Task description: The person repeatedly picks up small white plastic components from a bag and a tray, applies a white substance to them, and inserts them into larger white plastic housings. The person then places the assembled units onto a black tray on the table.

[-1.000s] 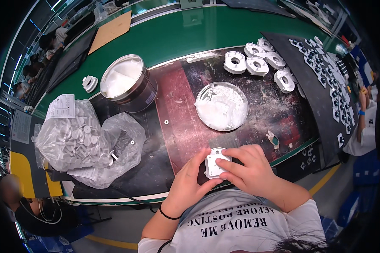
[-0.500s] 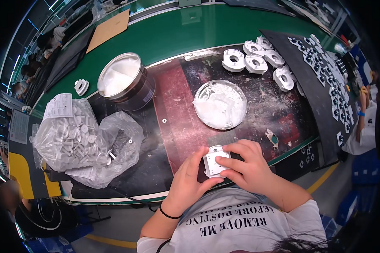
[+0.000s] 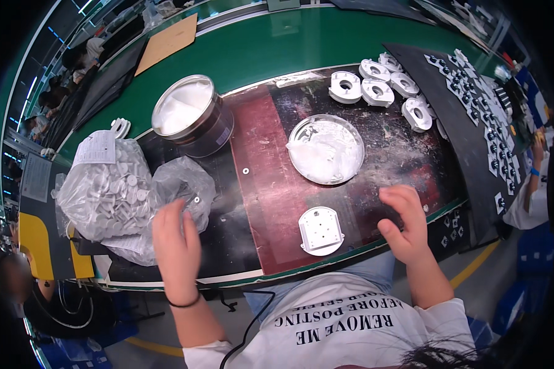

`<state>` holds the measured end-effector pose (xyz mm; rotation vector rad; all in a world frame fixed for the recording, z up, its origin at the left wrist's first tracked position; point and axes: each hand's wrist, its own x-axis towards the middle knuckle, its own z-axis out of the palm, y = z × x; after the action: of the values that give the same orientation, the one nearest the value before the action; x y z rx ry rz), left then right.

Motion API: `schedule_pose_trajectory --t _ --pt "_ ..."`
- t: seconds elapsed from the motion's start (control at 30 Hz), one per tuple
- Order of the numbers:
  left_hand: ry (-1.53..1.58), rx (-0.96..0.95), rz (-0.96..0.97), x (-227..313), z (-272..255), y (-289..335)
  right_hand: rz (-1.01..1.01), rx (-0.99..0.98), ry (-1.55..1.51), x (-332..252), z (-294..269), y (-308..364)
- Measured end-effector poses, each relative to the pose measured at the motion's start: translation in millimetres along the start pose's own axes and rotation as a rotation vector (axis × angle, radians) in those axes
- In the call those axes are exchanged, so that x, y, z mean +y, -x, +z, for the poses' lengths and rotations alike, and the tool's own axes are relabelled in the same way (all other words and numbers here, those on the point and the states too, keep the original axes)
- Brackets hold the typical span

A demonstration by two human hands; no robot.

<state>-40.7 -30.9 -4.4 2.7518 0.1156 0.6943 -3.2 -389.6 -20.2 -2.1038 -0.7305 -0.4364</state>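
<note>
A white plate-like part (image 3: pixel 322 232) with small holes and side tabs lies flat on the dark work mat, between my hands and touched by neither. My left hand (image 3: pixel 177 249) hovers at the near edge of a clear plastic bag (image 3: pixel 181 172), fingers stretched and thumb apart, holding nothing. The fingertips overlap the bag in view; I cannot tell if they touch it. Right of the plate, my right hand (image 3: pixel 406 224) is raised with thumb and fingers spread, also holding nothing. Beyond the plate sits a round clear dish (image 3: pixel 319 125) with white paste in it.
A bag (image 3: pixel 74 187) full of white disc-headed parts lies at left. Behind it stands a metal can (image 3: pixel 210 135) of white material. Several white ring-shaped housings (image 3: pixel 345 87) sit at the far right, beside a black board (image 3: pixel 455 126) bearing small assemblies. A small washer (image 3: pixel 245 171) rests mid-mat.
Both hands have let go of the white plate, which now lies on the mat. My left hand has moved left to the bag; my right hand has moved right.
</note>
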Motion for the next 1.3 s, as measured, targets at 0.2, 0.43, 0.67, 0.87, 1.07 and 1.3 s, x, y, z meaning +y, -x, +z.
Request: schedule_pose_trajectory --t 0.2,0.43,0.67,0.87,1.07,1.3 --pt "-0.217 -0.199 0.075 -39.7 31.7 -7.5 0.075 0.049 -0.040 2.3 2.3 7.2" --pt "-0.180 -0.227 0.075 -69.4 40.2 -24.8 0.063 0.063 -0.097 -0.6 -0.9 5.4" --pt "-0.529 -0.013 0.072 -41.8 4.8 -14.7 0.065 0.053 -0.116 -2.1 -5.5 3.8" --pt "-0.529 -0.008 0.099 -67.8 -18.8 -9.4 -0.318 -0.302 -0.143 -40.8 15.3 -72.5" --pt "-0.487 0.017 0.208 -81.0 -20.1 -13.2 -0.611 -0.676 -0.286 -95.8 134.7 -125.3" --pt "-0.383 0.092 0.220 -89.2 -30.8 -6.8 -0.330 -0.736 -0.014 -113.8 285.2 -154.5"
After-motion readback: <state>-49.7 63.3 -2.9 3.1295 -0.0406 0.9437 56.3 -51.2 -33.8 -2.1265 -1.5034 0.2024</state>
